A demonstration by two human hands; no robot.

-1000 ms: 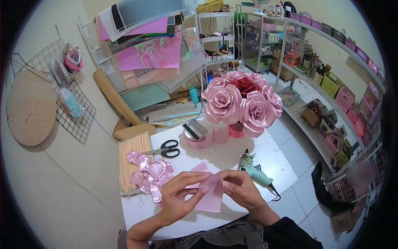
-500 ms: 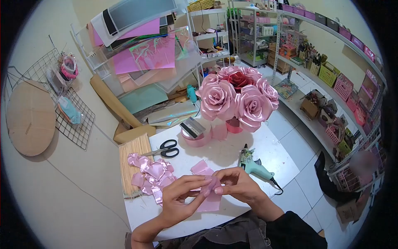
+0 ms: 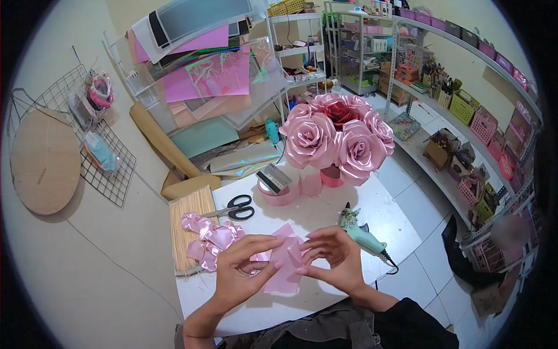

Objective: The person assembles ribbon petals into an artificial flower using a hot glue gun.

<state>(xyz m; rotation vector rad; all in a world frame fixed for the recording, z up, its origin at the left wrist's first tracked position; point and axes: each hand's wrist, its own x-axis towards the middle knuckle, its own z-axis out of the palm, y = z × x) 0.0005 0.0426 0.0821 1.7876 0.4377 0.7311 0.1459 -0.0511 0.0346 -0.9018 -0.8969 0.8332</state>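
Observation:
A pink satin ribbon piece (image 3: pixel 287 255) is between my two hands above the table. My left hand (image 3: pixel 241 264) holds its left side with thumb and fingertips, the other fingers curled loosely. At its right edge, my right hand (image 3: pixel 334 259) has thumb and fingertips on the ribbon, with the fingers curved. Beneath, another flat pink ribbon piece (image 3: pixel 283 283) lies on the white table, partly covered. Left of my hands is a pile of cut pink satin pieces (image 3: pixel 216 235).
Black-handled scissors (image 3: pixel 240 207) rest by a bundle of thin wooden sticks (image 3: pixel 192 218). A ribbon roll (image 3: pixel 278 196) carries a small box. Large pink satin roses (image 3: pixel 337 136) stand at the back. A mint glue gun (image 3: pixel 365 235) lies right, its cord hanging over the edge.
The ribbon piece was bunched and pinched between my fingers; now it is spread flatter. My hands have moved slightly apart and their fingers have loosened. The view has shifted slightly.

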